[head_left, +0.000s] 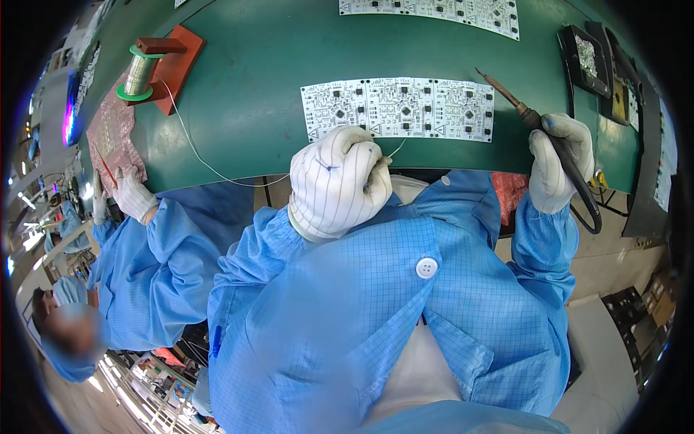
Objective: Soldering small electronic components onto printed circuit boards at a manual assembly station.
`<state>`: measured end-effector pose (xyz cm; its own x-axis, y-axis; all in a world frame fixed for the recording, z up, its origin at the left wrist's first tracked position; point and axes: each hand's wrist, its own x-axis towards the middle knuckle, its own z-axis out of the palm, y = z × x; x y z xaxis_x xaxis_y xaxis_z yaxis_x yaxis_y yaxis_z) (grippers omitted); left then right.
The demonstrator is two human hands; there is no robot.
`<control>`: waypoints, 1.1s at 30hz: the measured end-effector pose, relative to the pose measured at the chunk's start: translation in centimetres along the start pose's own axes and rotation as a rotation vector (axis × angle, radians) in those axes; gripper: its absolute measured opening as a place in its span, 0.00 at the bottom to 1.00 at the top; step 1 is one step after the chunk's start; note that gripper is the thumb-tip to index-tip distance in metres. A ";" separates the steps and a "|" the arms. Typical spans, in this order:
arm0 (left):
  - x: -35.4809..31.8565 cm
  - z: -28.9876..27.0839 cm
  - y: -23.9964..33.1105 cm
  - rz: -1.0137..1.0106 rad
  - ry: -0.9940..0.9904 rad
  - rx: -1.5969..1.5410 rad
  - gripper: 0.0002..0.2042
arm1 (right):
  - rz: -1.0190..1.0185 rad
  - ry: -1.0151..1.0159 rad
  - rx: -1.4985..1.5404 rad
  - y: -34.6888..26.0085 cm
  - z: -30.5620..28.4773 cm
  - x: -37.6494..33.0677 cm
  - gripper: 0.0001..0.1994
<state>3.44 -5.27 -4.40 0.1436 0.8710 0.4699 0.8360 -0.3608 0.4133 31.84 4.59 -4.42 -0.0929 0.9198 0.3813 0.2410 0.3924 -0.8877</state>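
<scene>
A striped white glove covers my left hand (340, 181), which is closed around solder wire (189, 137). The wire's short free end sticks out past the fingers, below a white circuit board panel (399, 108) lying on the green bench mat. From the hand the wire runs left in a loose curve to a solder spool (140, 71) with green flanges on a red-brown stand (179, 65). My right hand (560, 163), also gloved, grips a soldering iron (531, 117) by its dark handle. The iron's tip points up and left, just off the panel's right end, apart from it.
Another board panel (441, 10) lies at the far edge. Dark trays (587, 61), one with small parts, stand at far right. On the left a co-worker in blue holds a thin red tool (107, 170) near pink bubble wrap (119, 134). The bench edge (253, 173) runs before me.
</scene>
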 end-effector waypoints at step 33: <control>-0.9 -1.3 -0.3 -0.060 -0.003 -0.028 0.06 | -0.546 -0.417 -0.031 -3.3 4.6 -2.5 0.16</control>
<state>2.38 -6.34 -3.96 0.0952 0.8922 0.4416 0.8279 -0.3172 0.4625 26.80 1.09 -3.63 -0.5716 0.5195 0.6351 0.0808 0.8059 -0.5865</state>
